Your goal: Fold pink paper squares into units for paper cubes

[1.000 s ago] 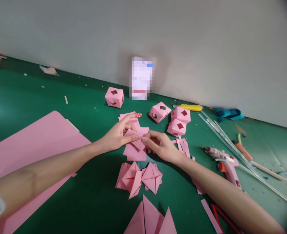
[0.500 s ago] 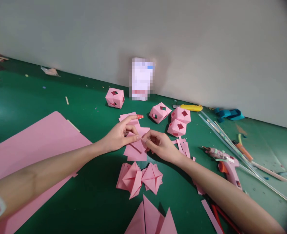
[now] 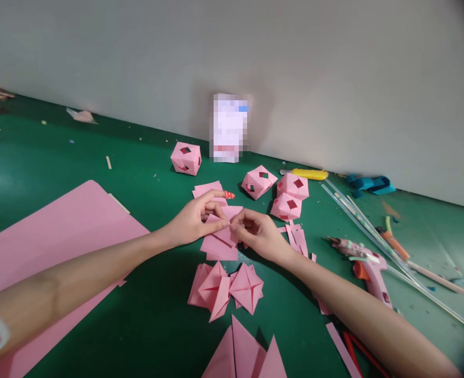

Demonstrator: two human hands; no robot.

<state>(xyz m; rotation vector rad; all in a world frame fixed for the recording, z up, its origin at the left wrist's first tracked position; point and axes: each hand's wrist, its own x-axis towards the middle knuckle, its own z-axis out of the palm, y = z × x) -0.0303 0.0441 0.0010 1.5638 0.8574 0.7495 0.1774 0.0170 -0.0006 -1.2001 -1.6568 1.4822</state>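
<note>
Between my two hands is a small piece of pink paper, partly covered by the fingers. My left hand pinches its left side with thumb and fingers; the index finger, with a red patterned wrap at its tip, points out above. My right hand pinches the paper's right end, its fingertips close to my left thumb. Loose pink paper squares lie on the green table under my hands. Just nearer stand folded pink paper pieces, with larger folded ones at the bottom edge.
Several pink paper polyhedra sit beyond my hands. A blurred-out upright screen leans on the wall. On the right lie a pink glue gun, clear glue sticks and a yellow cutter. A large pink sheet covers the left.
My left index finger has shifted slightly right and down. Both hands keep their pinch on the paper, otherwise nearly unmoved.
</note>
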